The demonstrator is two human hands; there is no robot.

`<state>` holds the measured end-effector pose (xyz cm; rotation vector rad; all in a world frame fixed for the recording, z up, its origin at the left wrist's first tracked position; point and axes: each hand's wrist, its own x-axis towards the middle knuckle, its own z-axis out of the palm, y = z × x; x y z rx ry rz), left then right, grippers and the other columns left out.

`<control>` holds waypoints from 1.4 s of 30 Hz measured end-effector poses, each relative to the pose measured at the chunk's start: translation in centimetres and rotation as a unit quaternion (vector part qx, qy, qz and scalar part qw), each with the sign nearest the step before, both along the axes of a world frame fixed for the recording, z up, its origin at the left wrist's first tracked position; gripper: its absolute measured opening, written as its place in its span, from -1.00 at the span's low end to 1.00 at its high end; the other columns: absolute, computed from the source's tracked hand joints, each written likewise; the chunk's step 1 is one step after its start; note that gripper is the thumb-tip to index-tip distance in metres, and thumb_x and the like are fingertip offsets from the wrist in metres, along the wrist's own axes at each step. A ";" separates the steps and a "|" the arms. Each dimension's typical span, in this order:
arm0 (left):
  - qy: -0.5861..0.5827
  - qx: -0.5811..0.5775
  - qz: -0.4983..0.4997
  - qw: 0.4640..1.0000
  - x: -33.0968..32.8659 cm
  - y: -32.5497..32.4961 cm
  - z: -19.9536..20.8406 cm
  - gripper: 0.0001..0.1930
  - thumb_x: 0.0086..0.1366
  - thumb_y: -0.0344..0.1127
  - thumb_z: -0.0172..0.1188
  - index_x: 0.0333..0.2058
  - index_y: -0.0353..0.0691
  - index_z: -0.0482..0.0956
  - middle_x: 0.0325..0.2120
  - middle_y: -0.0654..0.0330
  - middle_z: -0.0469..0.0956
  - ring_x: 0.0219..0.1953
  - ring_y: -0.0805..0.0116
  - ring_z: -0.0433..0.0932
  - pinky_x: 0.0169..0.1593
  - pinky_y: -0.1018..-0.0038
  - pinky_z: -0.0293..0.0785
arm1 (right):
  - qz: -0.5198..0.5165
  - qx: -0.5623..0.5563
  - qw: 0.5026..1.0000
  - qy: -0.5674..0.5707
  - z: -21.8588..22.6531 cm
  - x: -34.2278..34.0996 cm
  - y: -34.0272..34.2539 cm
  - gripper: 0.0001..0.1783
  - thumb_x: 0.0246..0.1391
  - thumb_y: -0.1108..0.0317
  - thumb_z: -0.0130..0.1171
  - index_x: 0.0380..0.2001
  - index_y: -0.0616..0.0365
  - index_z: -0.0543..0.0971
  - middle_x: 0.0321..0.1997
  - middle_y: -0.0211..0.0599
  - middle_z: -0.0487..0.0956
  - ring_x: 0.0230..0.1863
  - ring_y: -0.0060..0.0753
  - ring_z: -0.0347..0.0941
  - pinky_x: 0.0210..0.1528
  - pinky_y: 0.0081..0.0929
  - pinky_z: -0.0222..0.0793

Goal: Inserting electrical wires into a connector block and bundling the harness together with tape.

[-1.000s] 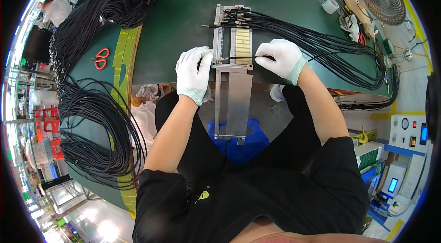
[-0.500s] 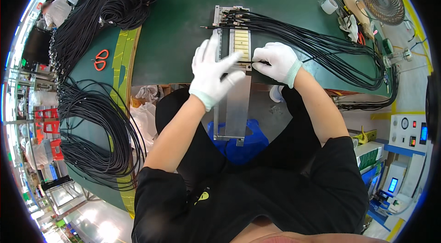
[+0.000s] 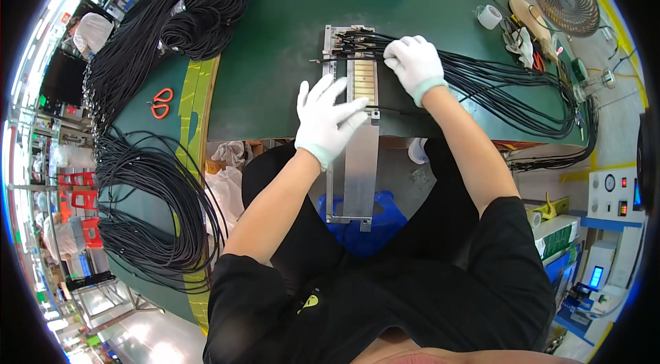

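Observation:
A long metal fixture (image 3: 361,171) with a row of cream-coloured slots (image 3: 364,82) lies across the table's front edge and juts out over my lap. My gloved left hand (image 3: 326,116) is beside the slots, fingers spread, the thumb and a fingertip close to a short length of black cable (image 3: 388,110) at the near end of the row. Farther up, my gloved right hand (image 3: 416,67) has its fingertips pinched on a black cable (image 3: 344,59) lying across the fixture. Beyond it, several cable ends sit bunched at the fixture's far end; their cables (image 3: 495,85) run off to the right.
Big bundles of black cable (image 3: 165,192) cover the left side table, near orange-handled scissors (image 3: 161,103). Toward the back right are a white tape roll (image 3: 489,17) and a fan (image 3: 568,0). Under the fixture stands a blue stool (image 3: 385,219).
My right hand has moved from the near end of the slots up to the cable across the far part. The left hand stays beside the slots, fingers spread. The whole view has shifted slightly.

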<state>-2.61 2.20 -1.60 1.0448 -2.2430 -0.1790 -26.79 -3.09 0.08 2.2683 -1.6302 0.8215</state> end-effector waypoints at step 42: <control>0.149 0.075 0.118 0.979 3.0 -2.0 0.0 -0.80 0.27 -0.17 0.17 -0.25 -0.10 0.66 -0.17 0.19 0.62 -0.03 0.16 0.49 0.11 0.28 0.31 | 0.181 0.183 0.966 -0.021 3.1 -0.9 4.3 -0.87 0.02 0.22 0.17 -0.45 -0.01 0.61 -0.50 -0.34 0.57 -0.34 -0.13 0.47 -0.20 -0.22 0.37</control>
